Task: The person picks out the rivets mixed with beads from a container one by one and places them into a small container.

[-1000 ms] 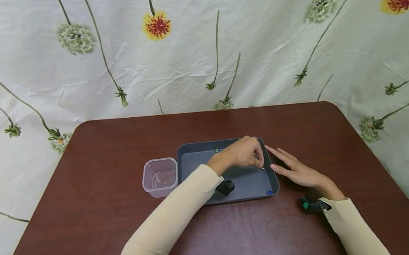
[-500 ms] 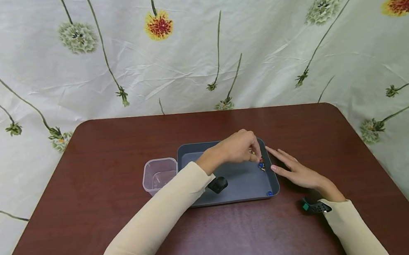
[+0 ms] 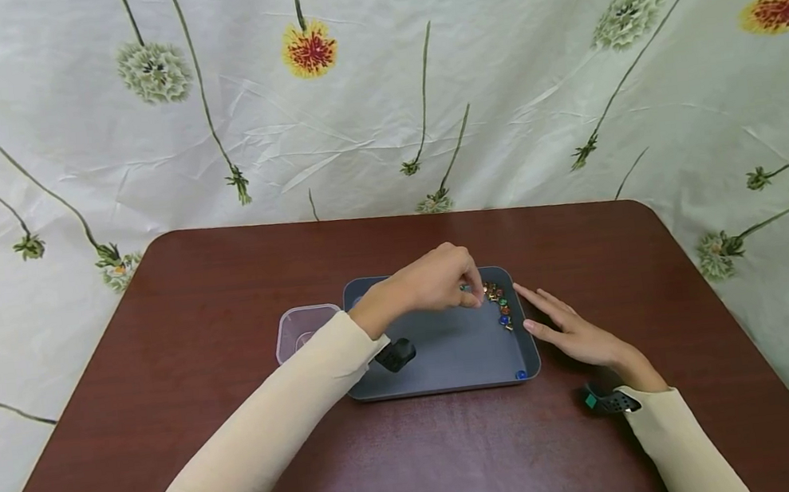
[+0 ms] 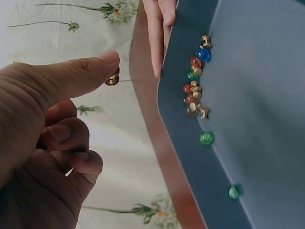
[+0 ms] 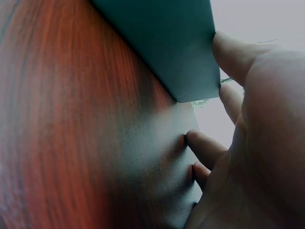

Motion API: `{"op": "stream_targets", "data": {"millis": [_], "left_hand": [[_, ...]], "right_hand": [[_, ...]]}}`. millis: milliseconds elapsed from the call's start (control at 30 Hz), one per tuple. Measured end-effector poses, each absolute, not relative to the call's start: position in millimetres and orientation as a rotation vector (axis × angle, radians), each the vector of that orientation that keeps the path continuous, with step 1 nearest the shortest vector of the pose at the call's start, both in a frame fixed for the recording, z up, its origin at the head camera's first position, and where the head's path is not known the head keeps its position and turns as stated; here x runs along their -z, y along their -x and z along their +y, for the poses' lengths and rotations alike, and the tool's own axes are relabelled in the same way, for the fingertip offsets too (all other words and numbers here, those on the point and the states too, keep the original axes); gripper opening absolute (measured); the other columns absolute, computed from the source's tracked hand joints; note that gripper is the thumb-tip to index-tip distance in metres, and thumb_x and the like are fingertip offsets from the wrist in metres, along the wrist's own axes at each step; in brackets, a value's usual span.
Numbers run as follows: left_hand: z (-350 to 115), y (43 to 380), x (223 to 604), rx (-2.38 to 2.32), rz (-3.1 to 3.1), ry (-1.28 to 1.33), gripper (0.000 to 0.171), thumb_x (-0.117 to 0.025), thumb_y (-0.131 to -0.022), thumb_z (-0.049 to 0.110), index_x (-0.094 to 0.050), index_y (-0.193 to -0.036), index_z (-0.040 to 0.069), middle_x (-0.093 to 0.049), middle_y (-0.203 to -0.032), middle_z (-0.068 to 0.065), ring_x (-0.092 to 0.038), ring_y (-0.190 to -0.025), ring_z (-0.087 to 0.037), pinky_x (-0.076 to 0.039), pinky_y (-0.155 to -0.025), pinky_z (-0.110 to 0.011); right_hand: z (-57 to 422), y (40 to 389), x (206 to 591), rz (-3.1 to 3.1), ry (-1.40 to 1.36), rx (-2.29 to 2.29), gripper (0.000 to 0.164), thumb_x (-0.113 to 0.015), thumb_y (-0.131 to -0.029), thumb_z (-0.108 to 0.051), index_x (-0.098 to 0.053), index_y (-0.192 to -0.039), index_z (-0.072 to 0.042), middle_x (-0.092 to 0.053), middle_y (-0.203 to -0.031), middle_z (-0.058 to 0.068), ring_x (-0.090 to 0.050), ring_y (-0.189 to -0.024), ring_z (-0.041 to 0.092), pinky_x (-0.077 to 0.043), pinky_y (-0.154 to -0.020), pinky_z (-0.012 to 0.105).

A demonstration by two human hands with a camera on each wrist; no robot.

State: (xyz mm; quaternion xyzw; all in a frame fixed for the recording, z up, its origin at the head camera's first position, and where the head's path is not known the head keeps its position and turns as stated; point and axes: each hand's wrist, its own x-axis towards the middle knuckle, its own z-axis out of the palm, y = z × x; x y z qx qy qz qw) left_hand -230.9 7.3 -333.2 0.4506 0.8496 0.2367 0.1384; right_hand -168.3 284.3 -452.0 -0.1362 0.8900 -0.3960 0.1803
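Note:
My left hand (image 3: 433,280) hovers over the far part of a grey-blue tray (image 3: 449,356). Its thumb and a finger pinch a small shiny gold piece (image 4: 113,78), best seen in the left wrist view. A crooked row of small red, green, blue and gold pieces (image 4: 193,95) lies along the tray's right side. Two green pieces sit further along the wall, one green piece (image 4: 207,138) nearer the row. A blue piece (image 3: 521,374) lies in the near right corner. My right hand (image 3: 577,333) has its fingers extended, thumb and fingertips against the tray's right rim.
Left of the tray stands a clear plastic container (image 3: 289,345), partly behind the left sleeve (image 3: 294,393). Everything rests on a dark red-brown table (image 3: 416,452). A white flowered cloth (image 3: 364,97) hangs behind it.
My left hand has lifted from the tray's right side and moved left and away from me, uncovering the row of pieces. The right hand stays at the rim.

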Motion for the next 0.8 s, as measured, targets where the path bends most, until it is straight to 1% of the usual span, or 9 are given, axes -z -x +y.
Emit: {"op": "stream_targets", "data": {"millis": [67,133,200,267,400,633,800], "left_hand": [[2,231,330,-0.691,2.463,-1.309,0.007,-0.077,-0.089,0.017,-0.082,-0.089,0.011,-0.075,-0.091,0.002,-0.056,-0.074,-0.008,-0.043,-0.066,-0.020],[-4,231,327,-0.695,2.471,-1.318,0.007,-0.077,-0.089,0.016,-0.082,-0.090,0.011,-0.075,-0.091,0.002,-0.052,-0.071,-0.008,-0.039,-0.063,-0.019],[-10,231,323,-0.696,2.482,-1.329,0.008,-0.077,-0.090,0.016,-0.082,-0.091,0.010,-0.073,-0.090,0.001,-0.048,-0.069,-0.009,-0.035,-0.061,-0.020],[-16,230,319,-0.696,2.497,-1.340,0.007,-0.077,-0.089,0.016,-0.082,-0.091,0.011,-0.072,-0.089,0.001,-0.047,-0.068,-0.009,-0.034,-0.061,-0.020],[-30,229,313,-0.701,2.522,-1.336,0.006,-0.077,-0.089,0.015,-0.082,-0.090,0.011,-0.072,-0.087,0.001,-0.048,-0.068,-0.009,-0.035,-0.061,-0.020],[-59,227,305,-0.635,2.581,-1.315,0.004,-0.078,-0.087,0.011,-0.082,-0.088,0.009,-0.069,-0.081,0.001,-0.048,-0.067,-0.011,-0.038,-0.062,-0.022],[-81,226,302,-0.634,2.618,-1.264,0.004,-0.080,-0.086,0.010,-0.082,-0.088,0.008,-0.067,-0.079,0.001,-0.048,-0.068,-0.012,-0.039,-0.062,-0.025]], "right_hand": [[284,168,452,2.516,0.386,1.115,0.064,-0.046,-0.106,-0.040,-0.015,-0.162,-0.034,-0.008,-0.169,0.013,0.008,-0.152,0.046,-0.003,-0.104,0.082],[284,169,452,2.517,0.388,1.115,0.064,-0.046,-0.106,-0.041,-0.014,-0.162,-0.034,-0.008,-0.169,0.012,0.008,-0.152,0.046,-0.003,-0.104,0.082],[283,169,452,2.517,0.386,1.114,0.064,-0.046,-0.106,-0.042,-0.013,-0.161,-0.035,-0.008,-0.169,0.011,0.008,-0.153,0.045,-0.003,-0.105,0.082],[283,169,452,2.517,0.388,1.112,0.064,-0.046,-0.106,-0.042,-0.013,-0.161,-0.037,-0.008,-0.169,0.010,0.008,-0.153,0.044,-0.003,-0.105,0.082],[283,169,452,2.524,0.390,1.106,0.065,-0.047,-0.106,-0.041,-0.013,-0.161,-0.038,-0.009,-0.169,0.010,0.007,-0.153,0.044,-0.003,-0.105,0.082],[284,167,452,2.541,0.404,1.092,0.065,-0.049,-0.106,-0.037,-0.015,-0.161,-0.034,-0.010,-0.168,0.014,0.006,-0.152,0.047,-0.003,-0.103,0.083],[283,167,453,2.542,0.405,1.099,0.064,-0.048,-0.106,-0.037,-0.016,-0.162,-0.032,-0.010,-0.168,0.015,0.006,-0.152,0.047,-0.003,-0.103,0.083]]}}
